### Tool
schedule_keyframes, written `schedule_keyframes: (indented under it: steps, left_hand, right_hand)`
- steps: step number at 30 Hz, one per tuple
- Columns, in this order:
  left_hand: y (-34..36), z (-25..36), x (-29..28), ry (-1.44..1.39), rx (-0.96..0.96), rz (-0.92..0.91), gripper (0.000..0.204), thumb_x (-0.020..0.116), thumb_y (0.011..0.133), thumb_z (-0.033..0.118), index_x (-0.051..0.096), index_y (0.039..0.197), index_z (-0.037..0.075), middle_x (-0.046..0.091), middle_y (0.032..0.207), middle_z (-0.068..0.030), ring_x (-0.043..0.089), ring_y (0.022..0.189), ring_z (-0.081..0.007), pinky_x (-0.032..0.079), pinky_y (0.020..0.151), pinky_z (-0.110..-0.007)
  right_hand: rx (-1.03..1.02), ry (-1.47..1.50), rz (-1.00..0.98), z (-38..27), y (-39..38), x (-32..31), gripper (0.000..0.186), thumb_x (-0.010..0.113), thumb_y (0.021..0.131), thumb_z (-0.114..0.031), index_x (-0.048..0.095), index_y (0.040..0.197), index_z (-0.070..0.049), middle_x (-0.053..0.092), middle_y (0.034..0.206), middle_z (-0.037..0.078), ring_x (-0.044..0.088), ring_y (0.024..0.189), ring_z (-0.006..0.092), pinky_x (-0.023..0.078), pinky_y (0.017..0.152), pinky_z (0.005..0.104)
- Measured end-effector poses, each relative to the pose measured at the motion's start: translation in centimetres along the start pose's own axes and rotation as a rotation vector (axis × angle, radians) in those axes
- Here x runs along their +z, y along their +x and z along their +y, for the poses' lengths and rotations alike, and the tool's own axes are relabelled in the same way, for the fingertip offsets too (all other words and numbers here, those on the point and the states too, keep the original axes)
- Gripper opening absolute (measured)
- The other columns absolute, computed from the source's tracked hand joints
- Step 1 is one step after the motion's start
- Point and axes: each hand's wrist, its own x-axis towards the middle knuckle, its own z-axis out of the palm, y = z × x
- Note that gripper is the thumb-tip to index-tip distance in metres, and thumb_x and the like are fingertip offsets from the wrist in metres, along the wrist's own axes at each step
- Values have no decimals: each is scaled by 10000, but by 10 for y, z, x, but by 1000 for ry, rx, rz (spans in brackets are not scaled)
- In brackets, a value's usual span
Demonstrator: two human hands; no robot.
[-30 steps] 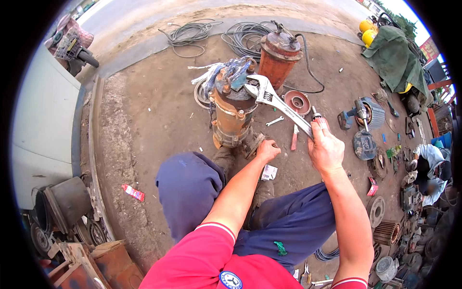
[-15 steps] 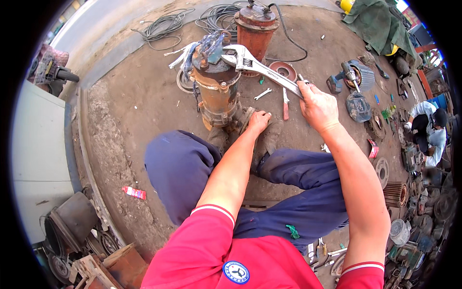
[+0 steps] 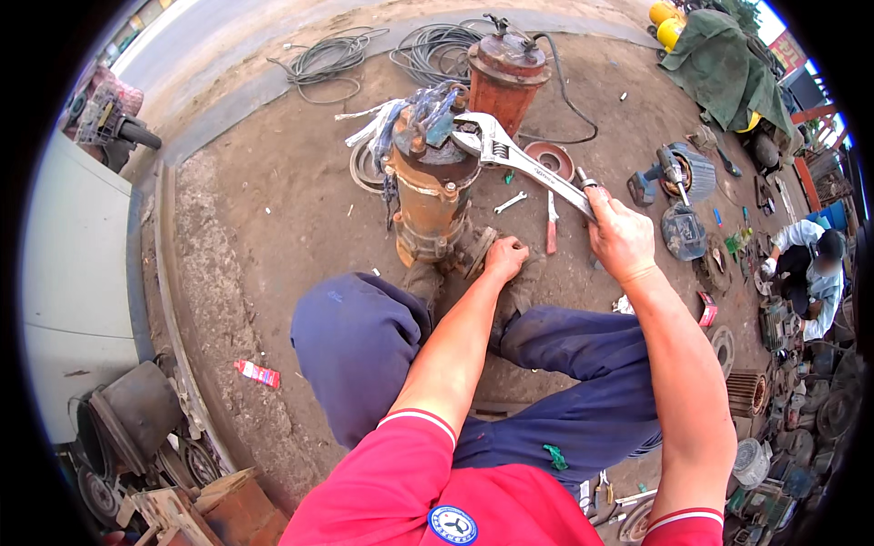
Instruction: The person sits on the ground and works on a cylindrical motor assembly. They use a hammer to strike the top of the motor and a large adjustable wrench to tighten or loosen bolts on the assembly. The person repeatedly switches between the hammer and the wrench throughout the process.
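A rusty, orange-brown cylindrical pump (image 3: 430, 211) stands upright between my feet, with blue and white cloth strips (image 3: 435, 107) tied at its top. My right hand (image 3: 623, 235) is closed around the handle end of a large silver adjustable wrench (image 3: 539, 169). The wrench slants up to the left, its jaws at the pump's top edge; what they bite on is hard to see. Low on the pump's right side, my left hand (image 3: 506, 258) rests with curled fingers against a round side flange (image 3: 477, 253), beside my shoe. Whatever lies under those fingers is hidden.
Behind stands a red cylindrical pump (image 3: 510, 77) with a black cable, near coiled cables (image 3: 330, 65). An open-end wrench (image 3: 511, 202), a red-handled tool (image 3: 552, 235) and a cordless power tool (image 3: 669, 173) lie to the right. A person (image 3: 806, 264) crouches among motor parts at far right.
The whole view has shifted, so the scene sits lower and farther right. The wrench's handle end has come slightly toward me with my right hand. My left hand stays by the flange.
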Motion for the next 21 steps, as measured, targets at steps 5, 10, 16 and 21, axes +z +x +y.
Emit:
schedule_keyframes:
  steps: [5,10,16,21]
  left_hand:
    - [1,-3,0,3,38,28,358,706,810,368,745,981,56,733,991,-193,699,945,-346,535,833,-425]
    - [1,0,5,-15,65,45,351,714,799,370,751,964,63,733,977,-193,693,950,-373,535,836,-440]
    - [3,-6,6,-91,-8,53,344,720,783,355,752,940,50,735,925,-195,705,895,-364,539,802,-435]
    - [1,-1,8,-123,-16,126,355,757,796,364,751,894,22,718,803,-179,692,751,-285,517,719,-401]
  right_hand:
    - [-22,22,9,2,3,2,497,718,755,-148,630,1245,-158,666,874,96,689,712,320,553,591,437]
    - [-9,-2,-22,8,3,1,497,723,761,-125,625,1248,-150,662,859,97,684,711,322,546,590,436]
    - [-8,35,14,-3,6,-5,444,722,787,-163,647,1225,-167,629,792,87,674,682,322,538,569,444]
    - [94,107,-80,-15,6,-19,400,734,835,-221,648,1217,-137,622,777,102,669,693,340,530,599,459]
